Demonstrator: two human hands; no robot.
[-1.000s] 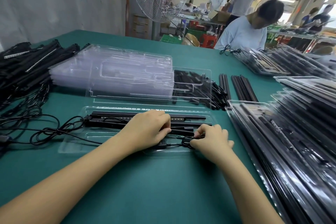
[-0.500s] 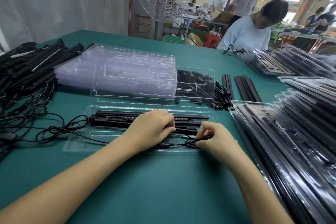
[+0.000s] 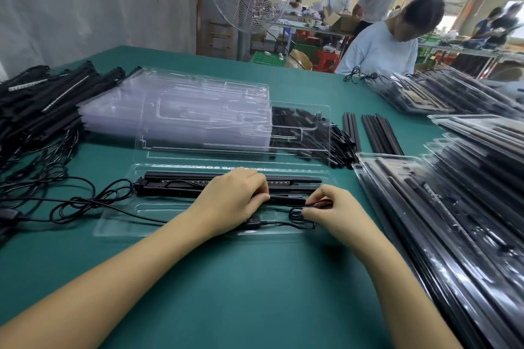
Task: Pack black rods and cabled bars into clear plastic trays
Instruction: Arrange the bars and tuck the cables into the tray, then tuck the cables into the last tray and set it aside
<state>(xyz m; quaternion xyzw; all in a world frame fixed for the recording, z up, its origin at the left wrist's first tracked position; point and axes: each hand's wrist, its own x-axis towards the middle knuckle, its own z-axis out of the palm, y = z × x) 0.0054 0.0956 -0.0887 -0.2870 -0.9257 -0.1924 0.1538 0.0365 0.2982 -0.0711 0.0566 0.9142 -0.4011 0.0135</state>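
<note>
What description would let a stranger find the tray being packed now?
On the green table, find the stack of empty clear trays. Nearer the person, one clear tray lies under the left hand and right hand. Only it has a cable trailing out leftward.

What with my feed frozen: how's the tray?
Left hand holds cabled bar in tray. Right hand pinches cable loop. Cable tail trails outside, left.

Factory packing floor | green worktable (image 3: 255,292) | stacked packed trays (image 3: 467,207) | workers (image 3: 380,51)

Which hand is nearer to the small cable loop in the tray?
Right. The right hand pinches the cable loop; the left hand holds a black rod to its left.
</note>
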